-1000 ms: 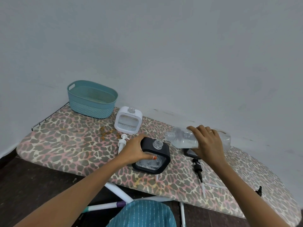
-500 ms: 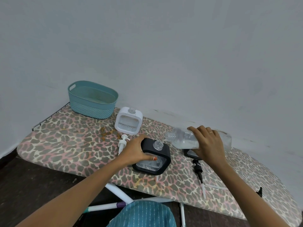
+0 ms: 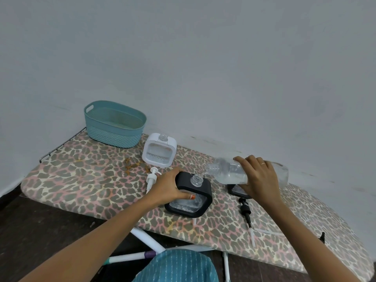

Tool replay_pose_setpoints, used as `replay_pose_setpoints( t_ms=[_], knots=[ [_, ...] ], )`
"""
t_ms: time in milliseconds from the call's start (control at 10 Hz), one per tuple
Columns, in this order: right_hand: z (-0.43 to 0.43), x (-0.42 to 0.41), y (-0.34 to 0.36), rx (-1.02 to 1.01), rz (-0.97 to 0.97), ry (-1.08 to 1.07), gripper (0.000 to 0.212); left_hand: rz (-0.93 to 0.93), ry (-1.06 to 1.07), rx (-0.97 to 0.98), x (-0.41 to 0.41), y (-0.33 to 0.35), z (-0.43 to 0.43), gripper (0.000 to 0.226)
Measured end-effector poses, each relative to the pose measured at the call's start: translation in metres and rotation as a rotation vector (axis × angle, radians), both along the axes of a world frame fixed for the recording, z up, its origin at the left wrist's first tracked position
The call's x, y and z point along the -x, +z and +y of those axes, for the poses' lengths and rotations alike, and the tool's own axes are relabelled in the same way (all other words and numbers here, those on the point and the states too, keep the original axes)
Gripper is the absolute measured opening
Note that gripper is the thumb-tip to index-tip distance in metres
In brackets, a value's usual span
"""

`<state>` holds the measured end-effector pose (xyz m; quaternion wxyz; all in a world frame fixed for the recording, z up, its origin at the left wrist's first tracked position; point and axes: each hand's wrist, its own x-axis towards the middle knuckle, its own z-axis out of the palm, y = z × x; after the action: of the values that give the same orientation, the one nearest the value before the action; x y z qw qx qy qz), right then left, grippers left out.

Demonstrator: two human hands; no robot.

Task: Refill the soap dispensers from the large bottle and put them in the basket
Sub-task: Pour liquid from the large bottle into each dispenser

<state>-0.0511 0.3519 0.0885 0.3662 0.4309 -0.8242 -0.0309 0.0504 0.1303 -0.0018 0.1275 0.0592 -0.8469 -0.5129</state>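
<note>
My left hand (image 3: 167, 188) grips a black square soap dispenser (image 3: 191, 197) standing on the leopard-print ironing board (image 3: 85, 180), its clear neck uncapped. My right hand (image 3: 257, 179) holds the large clear bottle (image 3: 230, 171) tipped nearly flat, mouth just above the black dispenser's neck, with a thin stream of liquid running in. A white dispenser (image 3: 159, 150), also uncapped, stands farther back. A second black dispenser (image 3: 236, 190) is mostly hidden behind my right hand. The teal basket (image 3: 114, 124) stands at the back left.
A white pump head (image 3: 152, 177) lies left of my left hand and a black pump head (image 3: 245, 210) lies to the right of the held dispenser. A wall runs right behind the board. The board's white legs and dark floor show below its near edge.
The bottle has tipped lower and moved left until its mouth is over the black dispenser's neck. Liquid now flows from it. My left hand stays on the dispenser.
</note>
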Motion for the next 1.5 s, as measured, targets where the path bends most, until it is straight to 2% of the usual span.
replay_pose_setpoints(
  t_ms=[400,700,1300,1500],
  knots=[
    [0.0015,0.0013,0.001,0.012,-0.002,0.004,0.065,-0.003,-0.002,0.011,0.0002,0.0007,0.0015,0.059],
    [0.0025,0.0018,0.0009,0.007,-0.003,0.009,0.069,0.013,-0.005,-0.012,-0.0002,-0.0001,0.0022,0.057],
    [0.0036,-0.0001,0.0017,0.002,0.001,0.006,0.068,0.006,-0.016,-0.002,0.0012,-0.0021,0.0024,0.064],
    [0.0042,-0.0001,0.0023,0.003,0.003,0.007,0.068,0.013,-0.016,-0.007,0.0025,-0.0034,0.0034,0.056]
  ],
)
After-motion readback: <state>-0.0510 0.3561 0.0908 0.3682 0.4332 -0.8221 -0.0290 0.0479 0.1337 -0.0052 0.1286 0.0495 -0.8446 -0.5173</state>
